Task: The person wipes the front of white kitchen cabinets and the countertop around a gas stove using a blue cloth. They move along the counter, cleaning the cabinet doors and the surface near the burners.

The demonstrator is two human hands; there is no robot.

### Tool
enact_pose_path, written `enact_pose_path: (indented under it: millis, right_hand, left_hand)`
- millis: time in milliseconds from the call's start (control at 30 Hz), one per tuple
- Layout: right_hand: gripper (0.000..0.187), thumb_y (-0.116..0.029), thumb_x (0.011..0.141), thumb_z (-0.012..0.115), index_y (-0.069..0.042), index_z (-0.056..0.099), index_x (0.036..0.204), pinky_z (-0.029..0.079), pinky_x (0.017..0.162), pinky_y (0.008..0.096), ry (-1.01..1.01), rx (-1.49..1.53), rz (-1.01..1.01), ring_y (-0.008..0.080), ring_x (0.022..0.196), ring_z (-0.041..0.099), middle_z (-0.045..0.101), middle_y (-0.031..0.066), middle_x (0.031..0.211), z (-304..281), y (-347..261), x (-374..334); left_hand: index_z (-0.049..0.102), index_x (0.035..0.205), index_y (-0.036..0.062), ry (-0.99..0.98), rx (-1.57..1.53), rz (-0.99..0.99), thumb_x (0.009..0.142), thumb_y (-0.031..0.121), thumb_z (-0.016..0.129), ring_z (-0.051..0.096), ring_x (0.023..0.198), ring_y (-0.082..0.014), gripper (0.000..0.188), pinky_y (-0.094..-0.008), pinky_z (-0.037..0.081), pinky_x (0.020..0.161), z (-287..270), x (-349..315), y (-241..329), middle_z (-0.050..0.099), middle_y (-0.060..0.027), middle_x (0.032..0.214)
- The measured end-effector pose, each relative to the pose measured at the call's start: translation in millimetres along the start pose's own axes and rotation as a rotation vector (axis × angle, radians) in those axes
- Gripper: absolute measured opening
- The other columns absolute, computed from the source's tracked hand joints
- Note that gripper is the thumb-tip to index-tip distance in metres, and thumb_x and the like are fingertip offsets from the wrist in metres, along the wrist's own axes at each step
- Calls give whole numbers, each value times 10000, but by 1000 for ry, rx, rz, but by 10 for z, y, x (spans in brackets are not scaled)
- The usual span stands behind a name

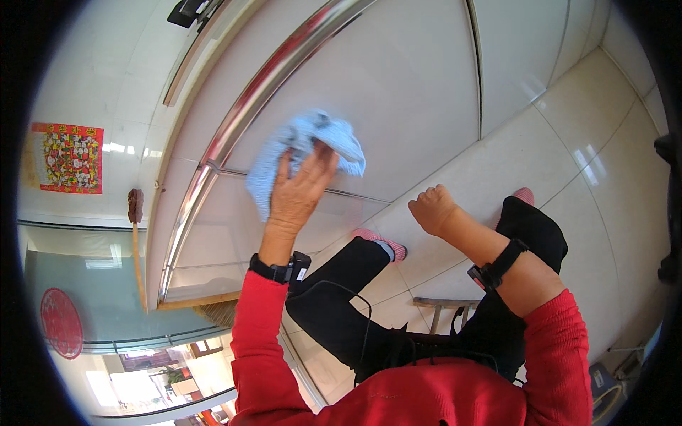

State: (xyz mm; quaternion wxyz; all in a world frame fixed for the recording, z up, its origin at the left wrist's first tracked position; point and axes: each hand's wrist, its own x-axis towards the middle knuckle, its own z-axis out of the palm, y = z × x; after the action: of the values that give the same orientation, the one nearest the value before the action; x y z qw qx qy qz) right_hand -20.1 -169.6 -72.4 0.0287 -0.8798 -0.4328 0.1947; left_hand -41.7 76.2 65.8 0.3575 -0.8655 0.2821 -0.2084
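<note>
My left hand (302,190) presses a light blue cloth (342,140) against the glossy white cabinet front (405,78). Its fingers lie over the fabric, which bunches up above them and hangs down beside the wrist; slight blur runs along the cloth's edge. A shiny metal strip (266,82) runs along the cabinet to the left of the cloth. My right hand (432,209) is curled into a loose fist above the floor, in front of my knee, with nothing seen in it.
Pale floor tiles (568,234) lie below and right of the cabinet. Under me is a small stool (439,303). A wooden-handled tool with a brown head (136,206) leans at the left, near a red poster (71,157). A thin cable (366,312) crosses my lap.
</note>
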Motion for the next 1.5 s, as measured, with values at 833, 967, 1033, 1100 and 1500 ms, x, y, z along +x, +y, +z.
enact_pose_path:
  millis: [833,967,1033,1100,1500]
  right_hand:
    - [307,-212,870,619,-170,652,1172,481,859,444,22,40,-20,296,967,653,696,88,993,73,138,-35]
    - [292,-236,881,616,-174,652,1164,492,843,422,9,2,-52,258,959,660,694,74,995,69,130,-13]
    - [303,-236,880,619,-173,648,1175,494,854,425,-2,-5,-57,258,966,661,694,77,1003,88,112,15]
    - [304,-236,883,617,-171,648,1179,497,853,431,5,-22,-77,261,963,662,694,76,998,104,100,53]
    - [312,-228,888,605,-175,636,1194,505,823,428,-23,-48,-90,271,963,664,694,82,1017,155,51,102]
  left_hand:
    - [314,1492,-9,658,-184,-1455,900,159,505,86,1478,-447,644,-550,96,1174,280,-1286,42,232,-219,1582]
    - [276,1502,-19,687,-140,-1548,912,158,488,112,1480,-424,652,-526,89,1185,243,-1564,-156,223,-227,1582]
    - [275,1498,-24,703,-80,-1530,924,155,479,139,1482,-399,634,-502,96,1191,227,-1785,-335,229,-235,1577]
    - [278,1485,-49,801,-130,-1613,939,172,463,157,1470,-410,618,-490,92,1197,239,-1978,-490,232,-255,1567]
    - [244,1479,-95,1083,-450,-2182,968,182,425,258,1420,-368,608,-419,175,1181,758,-2041,-153,241,-263,1552]
